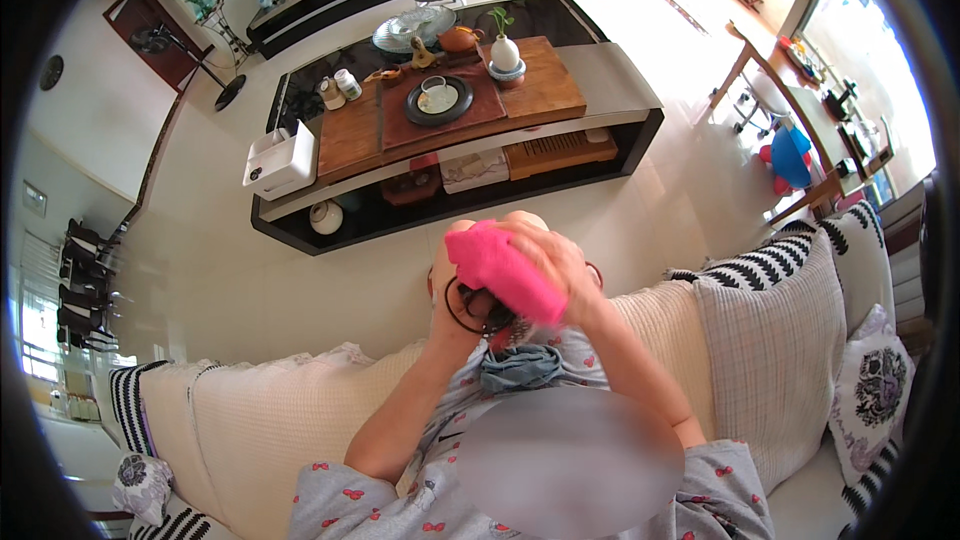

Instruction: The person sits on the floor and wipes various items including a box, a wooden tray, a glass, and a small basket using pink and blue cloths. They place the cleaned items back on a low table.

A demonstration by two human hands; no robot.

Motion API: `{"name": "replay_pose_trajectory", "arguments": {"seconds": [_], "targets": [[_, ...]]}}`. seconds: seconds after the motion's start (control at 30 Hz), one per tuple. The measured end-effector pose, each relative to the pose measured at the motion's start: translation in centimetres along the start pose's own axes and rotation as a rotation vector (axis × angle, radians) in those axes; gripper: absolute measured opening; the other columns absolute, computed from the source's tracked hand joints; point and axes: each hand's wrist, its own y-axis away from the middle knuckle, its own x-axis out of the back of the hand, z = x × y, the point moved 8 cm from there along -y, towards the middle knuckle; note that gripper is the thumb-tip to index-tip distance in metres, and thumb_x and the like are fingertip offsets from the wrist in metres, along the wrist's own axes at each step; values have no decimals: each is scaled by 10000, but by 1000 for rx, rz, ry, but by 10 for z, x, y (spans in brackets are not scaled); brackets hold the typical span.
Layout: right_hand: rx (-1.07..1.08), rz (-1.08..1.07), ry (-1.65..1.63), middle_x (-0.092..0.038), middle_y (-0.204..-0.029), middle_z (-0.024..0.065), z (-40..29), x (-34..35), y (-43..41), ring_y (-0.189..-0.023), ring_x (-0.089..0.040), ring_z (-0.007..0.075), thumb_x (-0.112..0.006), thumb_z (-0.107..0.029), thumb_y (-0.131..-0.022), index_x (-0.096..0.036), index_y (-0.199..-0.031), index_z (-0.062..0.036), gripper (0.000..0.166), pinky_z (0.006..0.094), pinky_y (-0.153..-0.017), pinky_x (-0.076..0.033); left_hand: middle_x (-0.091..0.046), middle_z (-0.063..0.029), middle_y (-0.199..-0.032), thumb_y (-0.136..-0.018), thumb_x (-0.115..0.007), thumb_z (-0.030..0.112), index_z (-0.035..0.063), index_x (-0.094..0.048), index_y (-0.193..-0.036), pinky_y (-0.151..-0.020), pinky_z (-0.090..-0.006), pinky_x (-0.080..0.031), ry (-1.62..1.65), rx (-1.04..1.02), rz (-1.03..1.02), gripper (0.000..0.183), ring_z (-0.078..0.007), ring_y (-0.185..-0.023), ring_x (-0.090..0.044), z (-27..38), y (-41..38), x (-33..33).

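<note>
A bright pink cloth item point(504, 270) is raised above my knees. My right hand point(551, 255), slightly blurred, grips its upper right side. My left hand point(457, 307) is below and to the left of it, mostly hidden by the pink cloth, and its fingers cannot be made out. Thin black cords or bands point(469, 307) hang in loops by my left wrist, with a small dark and red bundle point(501, 334) beside them. On my lap, close to my body, rests a crumpled blue-grey cloth point(522, 369).
Ahead stands a low coffee table point(630, 90) bearing a dark round tray point(439, 120), a white vase point(505, 54), bottles point(347, 84) and a white divided box point(281, 165). The cream-covered sofa point(300, 405) extends both ways, with cushions point(772, 337) at the right.
</note>
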Motion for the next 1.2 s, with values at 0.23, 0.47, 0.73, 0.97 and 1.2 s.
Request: {"name": "replay_pose_trajectory", "arguments": {"seconds": [0.23, 0.47, 0.73, 0.97, 1.2], "targets": [[-427, 247, -987, -586, -1204, 163, 55, -6, 32, -1127, -580, 165, -608, -167, -924, -569, -1249, -4, 366, 268, -964, -449, -595, -17, -1157, -926, -645, 130, 50, -582, -1223, -907, -290, -512, 334, -49, -106, 315, -154, -1064, -603, -9, -5, -1], [177, 418, 255, -426, -1382, 242, -4, -10, 85, -1261, -416, 518, -697, -325, -819, -532, -1303, -30, 590, 604, -1085, -315, -634, -64, -1193, -927, -603, 84, 57, -585, -1260, -895, -313, -535, 244, 55, 8, 334, -198, -1032, -647, -18, -6, -2], [-339, -74, -653, -519, -1403, 137, 68, -17, 57, -1293, -514, 248, -572, -321, -961, -492, -1389, -16, 531, 373, -1085, -396, -693, -145, -1026, -959, -611, 290, 63, -640, -1203, -866, -307, -508, -513, -207, -343, 335, -240, -958, -684, 46, 15, -40], [-522, -149, -1403, -614, -1325, 80, 59, -38, 74, -1146, -633, 189, -574, -471, -972, -507, -1409, -89, 584, 349, -962, -528, -663, -109, -1040, -940, -658, 315, 7, -657, -1096, -874, -283, -489, -564, -377, -598, 345, -199, -992, -651, 90, -5, -66], [-420, 193, -1404, -611, -1246, 59, 69, -29, 70, -1117, -616, 157, -603, -397, -970, -496, -1390, -95, 529, 315, -930, -526, -602, -39, -1209, -952, -628, 183, 92, -486, -1371, -912, -264, -502, -110, 159, -280, 451, -136, -1095, -609, 43, -25, -24]]}}
